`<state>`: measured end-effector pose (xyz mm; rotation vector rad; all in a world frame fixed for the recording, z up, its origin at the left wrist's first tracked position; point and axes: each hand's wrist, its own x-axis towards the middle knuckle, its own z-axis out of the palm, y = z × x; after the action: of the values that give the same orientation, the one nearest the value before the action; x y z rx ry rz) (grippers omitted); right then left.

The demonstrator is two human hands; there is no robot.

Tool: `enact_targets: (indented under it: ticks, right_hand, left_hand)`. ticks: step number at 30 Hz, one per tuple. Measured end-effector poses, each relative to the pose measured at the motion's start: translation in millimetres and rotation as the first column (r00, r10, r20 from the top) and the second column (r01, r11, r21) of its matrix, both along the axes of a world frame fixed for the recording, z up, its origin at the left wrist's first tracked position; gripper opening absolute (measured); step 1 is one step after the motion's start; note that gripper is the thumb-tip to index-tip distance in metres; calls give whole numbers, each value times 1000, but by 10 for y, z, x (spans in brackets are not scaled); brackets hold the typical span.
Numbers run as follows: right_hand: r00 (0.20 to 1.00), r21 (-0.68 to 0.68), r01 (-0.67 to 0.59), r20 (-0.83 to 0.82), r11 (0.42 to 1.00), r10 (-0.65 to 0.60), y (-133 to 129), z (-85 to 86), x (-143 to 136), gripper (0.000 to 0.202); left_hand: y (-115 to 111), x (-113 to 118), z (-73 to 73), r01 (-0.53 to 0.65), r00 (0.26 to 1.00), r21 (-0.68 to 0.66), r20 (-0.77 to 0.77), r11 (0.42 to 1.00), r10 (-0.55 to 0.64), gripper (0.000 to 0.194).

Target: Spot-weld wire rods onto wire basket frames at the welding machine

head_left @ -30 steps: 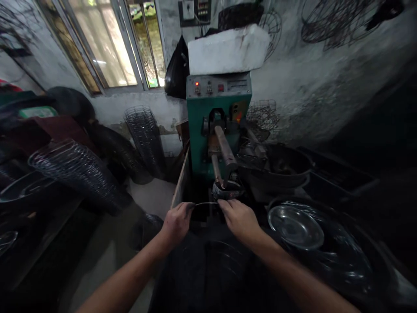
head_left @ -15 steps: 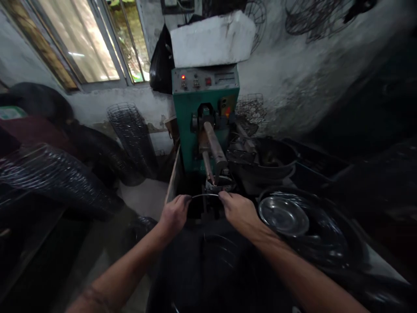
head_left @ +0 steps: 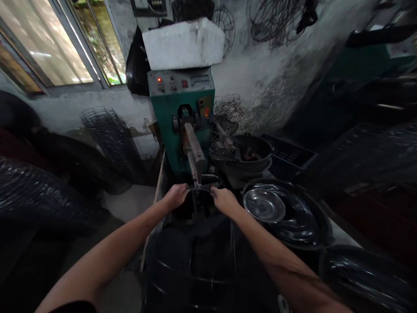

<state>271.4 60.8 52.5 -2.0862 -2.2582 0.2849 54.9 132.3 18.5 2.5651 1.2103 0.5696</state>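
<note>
A thin, curved metal wire ring (head_left: 199,189) spans the gap between my hands, just under the tips of the machine's two arms. My left hand (head_left: 177,195) is closed on its left side, and my right hand (head_left: 224,200) pinches the right side. Beyond them stands a green welding machine (head_left: 182,102) with a red light lit on its panel. Its upper arm (head_left: 195,145) and lower rod point toward me. Whether the wire touches the lower tip I cannot tell. The ring's near and far edges are hard to make out in the dark.
Right of my forearm, a wide black basin (head_left: 302,217) holds shiny wire rings and a metal dish (head_left: 263,205). Behind it is a dark pan (head_left: 250,150). Wrapped wire-mesh rolls (head_left: 107,134) stand at left. A white foam block (head_left: 184,43) rests on the machine.
The view has swung right, so the machine appears farther left. My hands, still gripping the wire, have moved forward to the machine's arm tips.
</note>
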Motion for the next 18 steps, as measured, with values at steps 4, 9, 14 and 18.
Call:
enact_targets:
  ticks: [4, 9, 14, 18]
  right_hand:
    - [1000, -6, -5, -12, 1000, 5, 140, -11, 63, 29]
    - [998, 28, -8, -59, 1000, 10, 209, -65, 150, 32]
    - [998, -2, -1, -55, 1000, 1, 222, -123, 177, 35]
    - [999, 21, -6, -48, 1000, 7, 252, -146, 186, 35]
  left_hand:
    - [132, 77, 40, 3, 1000, 6, -30, 1000, -2, 24]
    - [222, 158, 1, 1, 1000, -26, -8, 1000, -1, 21]
    - [229, 190, -86, -5, 1000, -44, 20, 999, 6, 23]
    - [254, 227, -95, 4, 999, -53, 34, 999, -2, 22]
